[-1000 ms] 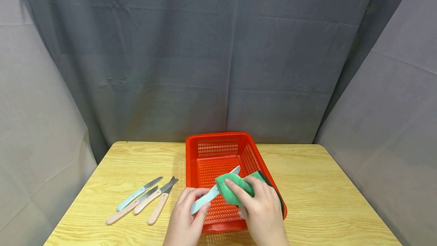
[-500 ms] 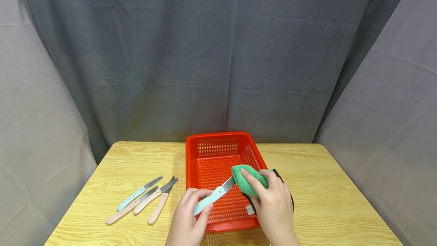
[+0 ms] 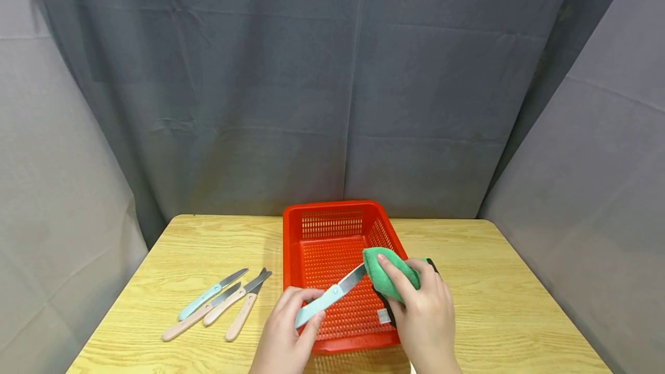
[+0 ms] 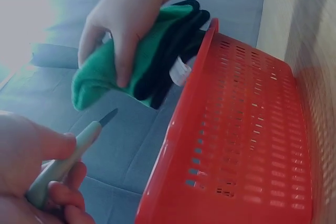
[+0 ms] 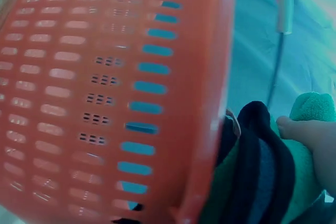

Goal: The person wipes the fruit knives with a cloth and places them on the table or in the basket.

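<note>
My left hand (image 3: 286, 328) grips the pale blue handle of a knife (image 3: 322, 305), its blade pointing away to the upper right over the basket. In my right hand (image 3: 423, 316) is a folded green cloth (image 3: 387, 273) with a black edge and a white tag (image 3: 383, 316). The blade's tip reaches the cloth's near fold in the head view, and the cloth covers it there. From the left wrist, the knife (image 4: 65, 163) shows between thumb and curled fingers, with the cloth (image 4: 100, 74) beyond it. The right wrist view has the thumb pressed on the cloth (image 5: 304, 171).
Below both hands stands a red perforated basket (image 3: 332, 342) on the wooden table (image 3: 493, 305). Several knives lie to its left: one with a pale blue handle (image 3: 200, 302), others with beige handles (image 3: 241, 316). Grey curtains (image 3: 260, 103) hang behind and at the sides.
The right hand and cloth have slid right along the blade, from over the handle's end to the tip, baring most of the blade. The left hand has shifted only slightly.
</note>
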Motion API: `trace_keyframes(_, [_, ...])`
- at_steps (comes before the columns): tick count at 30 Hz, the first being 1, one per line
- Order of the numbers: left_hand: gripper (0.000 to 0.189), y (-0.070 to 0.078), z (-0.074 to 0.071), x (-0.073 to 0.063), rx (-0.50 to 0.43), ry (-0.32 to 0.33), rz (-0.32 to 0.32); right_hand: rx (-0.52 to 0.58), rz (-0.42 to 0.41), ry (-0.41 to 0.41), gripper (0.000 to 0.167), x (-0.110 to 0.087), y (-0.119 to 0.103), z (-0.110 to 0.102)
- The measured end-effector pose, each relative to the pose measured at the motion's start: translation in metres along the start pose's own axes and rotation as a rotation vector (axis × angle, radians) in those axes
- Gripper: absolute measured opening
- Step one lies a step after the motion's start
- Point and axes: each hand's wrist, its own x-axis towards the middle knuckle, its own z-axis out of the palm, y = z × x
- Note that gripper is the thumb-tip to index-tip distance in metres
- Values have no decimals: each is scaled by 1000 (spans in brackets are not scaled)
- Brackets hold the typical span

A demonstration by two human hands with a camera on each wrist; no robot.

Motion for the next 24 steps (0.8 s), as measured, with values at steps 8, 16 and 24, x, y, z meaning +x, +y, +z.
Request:
trace_keyframes(8, [25,-1,-11,14,110,-119,-1,15,17,38,80,-2,-2,-10])
trace_keyframes(16, [17,-4,-9,43,228,-296,77,4,26,43,83,-5,-1,-11])
trace_keyframes(24, [13,-9,4,56,283,-539,115,-2,20,51,86,-6,1,-9])
